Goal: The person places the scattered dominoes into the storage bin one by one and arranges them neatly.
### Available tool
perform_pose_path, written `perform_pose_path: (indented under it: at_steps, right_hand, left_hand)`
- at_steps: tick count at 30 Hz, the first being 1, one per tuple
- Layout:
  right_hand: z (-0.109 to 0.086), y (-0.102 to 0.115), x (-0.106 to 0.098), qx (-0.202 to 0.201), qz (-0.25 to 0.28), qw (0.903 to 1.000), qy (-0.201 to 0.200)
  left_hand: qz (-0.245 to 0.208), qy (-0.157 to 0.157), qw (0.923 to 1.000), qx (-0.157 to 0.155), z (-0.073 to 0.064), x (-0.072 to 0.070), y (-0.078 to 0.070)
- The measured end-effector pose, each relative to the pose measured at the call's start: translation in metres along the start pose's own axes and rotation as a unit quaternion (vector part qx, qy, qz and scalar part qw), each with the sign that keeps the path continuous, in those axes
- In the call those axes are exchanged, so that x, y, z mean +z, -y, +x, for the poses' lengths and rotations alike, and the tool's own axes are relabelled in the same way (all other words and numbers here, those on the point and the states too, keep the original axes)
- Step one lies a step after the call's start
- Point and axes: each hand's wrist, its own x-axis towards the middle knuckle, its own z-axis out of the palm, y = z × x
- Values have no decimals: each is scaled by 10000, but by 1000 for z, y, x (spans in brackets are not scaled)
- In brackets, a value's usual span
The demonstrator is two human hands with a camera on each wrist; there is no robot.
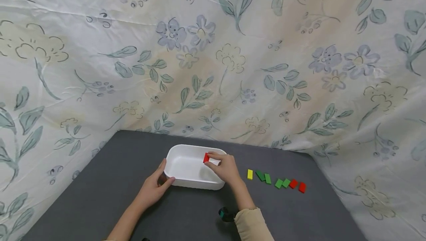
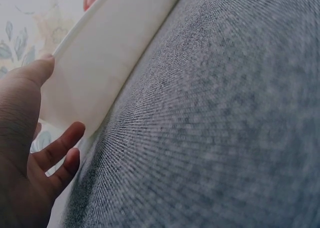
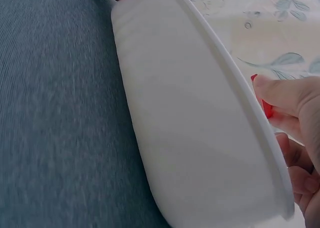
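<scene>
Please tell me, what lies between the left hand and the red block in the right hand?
In the head view, only part of the white container lies between the left hand and the red block; its floor there looks bare.

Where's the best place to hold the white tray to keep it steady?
I'd hold the white tray by its short left end, coming from the left. Its raised wall gives something to curl around, and the left hand holds it there. The right end seems busier: the right hand is over that side, pinching a red block.
</scene>
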Motion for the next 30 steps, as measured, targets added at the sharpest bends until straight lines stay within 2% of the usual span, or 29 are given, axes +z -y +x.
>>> perform_pose_path:
  at_steps: [7, 17, 30]
  right_hand:
    - [12, 8, 14, -131, -188, 9997, 94]
    - [28, 15, 37, -102, -582, 9974, 403]
    - [40, 16, 55, 280, -832, 9910, 1014]
  left_hand:
    - [40, 53, 9999, -155, 3, -1, -1]
    - [11, 171, 9993, -324, 6, -2, 0]
    - [3, 109, 9998, -154, 4, -3, -1]
